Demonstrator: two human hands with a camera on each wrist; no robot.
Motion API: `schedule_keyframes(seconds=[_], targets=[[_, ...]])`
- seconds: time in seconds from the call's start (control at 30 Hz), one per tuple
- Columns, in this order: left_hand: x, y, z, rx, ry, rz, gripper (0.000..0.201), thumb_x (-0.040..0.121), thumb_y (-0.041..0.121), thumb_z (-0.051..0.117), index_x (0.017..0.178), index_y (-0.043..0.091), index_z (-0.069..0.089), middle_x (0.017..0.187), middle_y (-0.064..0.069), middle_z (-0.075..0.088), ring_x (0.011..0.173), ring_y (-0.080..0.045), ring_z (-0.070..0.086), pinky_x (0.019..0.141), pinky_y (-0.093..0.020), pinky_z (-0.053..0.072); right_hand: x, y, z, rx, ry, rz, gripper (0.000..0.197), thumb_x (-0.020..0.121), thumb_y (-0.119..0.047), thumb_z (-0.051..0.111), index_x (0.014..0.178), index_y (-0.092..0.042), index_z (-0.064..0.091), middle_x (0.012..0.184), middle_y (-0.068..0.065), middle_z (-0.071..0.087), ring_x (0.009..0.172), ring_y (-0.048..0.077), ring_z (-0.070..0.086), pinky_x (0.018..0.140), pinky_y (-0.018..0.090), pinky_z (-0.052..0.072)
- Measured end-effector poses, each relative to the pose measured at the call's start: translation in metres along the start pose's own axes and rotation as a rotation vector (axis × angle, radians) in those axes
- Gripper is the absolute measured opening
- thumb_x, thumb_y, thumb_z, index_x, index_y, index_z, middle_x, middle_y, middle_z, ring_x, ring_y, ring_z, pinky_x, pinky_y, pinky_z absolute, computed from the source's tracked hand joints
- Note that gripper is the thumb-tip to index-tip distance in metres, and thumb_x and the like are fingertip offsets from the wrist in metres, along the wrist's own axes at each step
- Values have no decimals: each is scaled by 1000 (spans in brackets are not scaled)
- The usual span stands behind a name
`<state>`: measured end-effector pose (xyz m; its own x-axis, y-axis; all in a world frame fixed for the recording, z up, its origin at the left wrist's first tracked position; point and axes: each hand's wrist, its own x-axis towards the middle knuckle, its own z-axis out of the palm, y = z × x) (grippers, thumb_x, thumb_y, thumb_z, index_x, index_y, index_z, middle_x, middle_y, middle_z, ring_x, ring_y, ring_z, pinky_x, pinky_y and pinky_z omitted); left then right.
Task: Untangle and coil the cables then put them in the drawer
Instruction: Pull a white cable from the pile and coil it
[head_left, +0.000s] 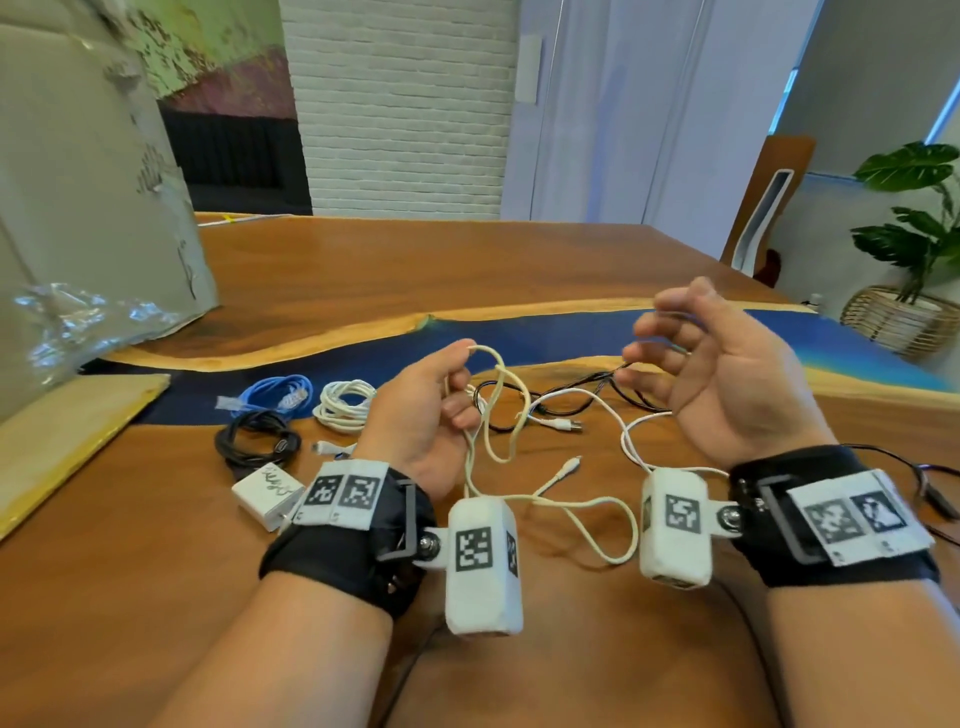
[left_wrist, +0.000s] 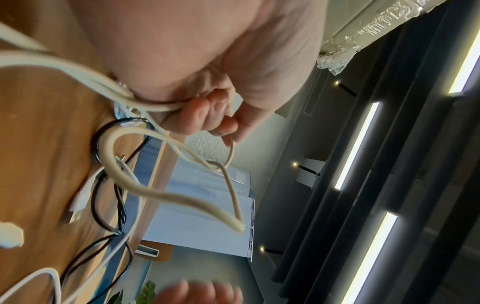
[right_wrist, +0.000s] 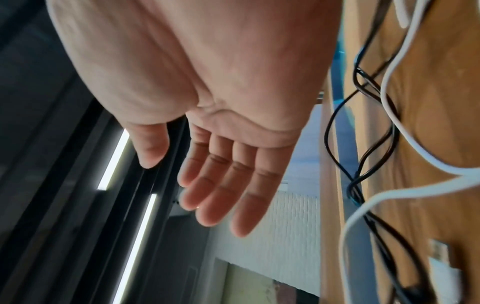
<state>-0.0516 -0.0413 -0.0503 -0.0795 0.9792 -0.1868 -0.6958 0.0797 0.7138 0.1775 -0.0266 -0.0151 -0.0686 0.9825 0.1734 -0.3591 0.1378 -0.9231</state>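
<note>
My left hand (head_left: 441, 384) pinches a cream cable (head_left: 498, 415) between thumb and fingers; its loops hang down and trail across the table toward a small plug (head_left: 569, 465). In the left wrist view the curled fingers (left_wrist: 205, 115) grip the cream cable (left_wrist: 166, 197) in several strands. My right hand (head_left: 691, 353) hovers palm up to the right, fingers relaxed and holding nothing; the right wrist view shows its straight fingers (right_wrist: 223, 191) bare. Beneath both hands lies a tangle of a black cable (head_left: 561, 395) and a white cable (head_left: 631, 431). No drawer is in view.
On the wooden table (head_left: 415, 270), left of my hands, lie a coiled blue cable (head_left: 280, 392), a coiled white cable (head_left: 345, 405), a coiled black cable (head_left: 257, 441) and a white charger block (head_left: 265, 496). A grey box (head_left: 88, 208) with plastic wrap stands far left.
</note>
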Motion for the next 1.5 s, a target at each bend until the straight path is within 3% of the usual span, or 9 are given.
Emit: schedule_keyframes(seconds=[0.2, 0.4, 0.5, 0.67, 0.87, 1.0, 1.1, 1.23, 1.5], targets=[[-15, -6, 16, 67, -229, 95, 11, 99, 8, 56, 103, 10, 66, 76, -3, 64, 52, -10, 44, 48, -21, 40, -7, 36, 32, -369, -325, 122, 29, 96, -18, 68, 125, -16, 66, 114, 17, 76, 103, 35, 72, 100, 55, 52], [-17, -1, 11, 213, -285, 123, 13, 99, 10, 58, 104, 5, 69, 66, -2, 49, 51, -13, 36, 45, -24, 38, -8, 30, 33, -81, -279, 143, 6, 88, -4, 60, 88, -6, 65, 70, 21, 58, 63, 31, 64, 75, 43, 59], [-20, 1, 10, 450, -346, 69, 24, 100, 28, 59, 92, 12, 74, 60, 3, 18, 48, -13, 16, 47, -26, 27, -3, 23, 24, 126, -140, 153, 16, 99, -3, 46, 97, -11, 61, 57, 0, 41, 40, 13, 41, 46, 26, 44], [-12, 15, 1, 363, -248, 119, 33, 104, 32, 55, 78, 16, 69, 51, 9, 17, 41, -9, 12, 37, -21, 15, 11, 7, -11, 287, 80, 84, 16, 104, -14, 48, 114, -20, 59, 65, -5, 47, 40, 6, 24, 35, 18, 23], [-12, 35, -5, 34, -169, 215, 33, 107, 35, 48, 90, 16, 69, 56, 7, 16, 43, -8, 12, 37, -22, 15, 10, -4, -34, 215, 227, -26, 29, 103, -19, 55, 131, -20, 63, 86, -5, 65, 48, 8, 33, 40, 19, 24], [-16, 29, 2, 36, -230, 235, 33, 107, 35, 46, 93, 17, 69, 59, 6, 16, 44, -8, 12, 38, -22, 15, 9, 1, -25, -277, 140, -77, 20, 98, -20, 66, 117, -20, 73, 91, -5, 75, 55, 11, 46, 45, 21, 34], [-19, 19, 9, 138, -292, 213, 33, 107, 33, 46, 91, 16, 70, 58, 7, 19, 43, -8, 13, 38, -22, 16, 7, 13, -7, -657, -62, -115, 27, 98, -18, 67, 121, -31, 72, 117, -4, 76, 93, 4, 68, 77, 23, 51], [-22, 8, 15, 236, -298, 205, 32, 107, 30, 47, 91, 14, 69, 56, 7, 22, 42, -7, 15, 41, -23, 11, 0, 20, 11, -771, -200, -202, 50, 95, -24, 72, 134, -52, 58, 134, -18, 64, 128, 0, 55, 104, 32, 47], [-21, 6, 15, 229, -302, 218, 31, 107, 31, 48, 91, 16, 71, 57, 6, 22, 42, -7, 15, 40, -21, 14, -11, 31, 35, -381, -439, -129, 28, 88, -10, 75, 116, -12, 71, 115, 13, 76, 116, 25, 70, 97, 35, 55]])
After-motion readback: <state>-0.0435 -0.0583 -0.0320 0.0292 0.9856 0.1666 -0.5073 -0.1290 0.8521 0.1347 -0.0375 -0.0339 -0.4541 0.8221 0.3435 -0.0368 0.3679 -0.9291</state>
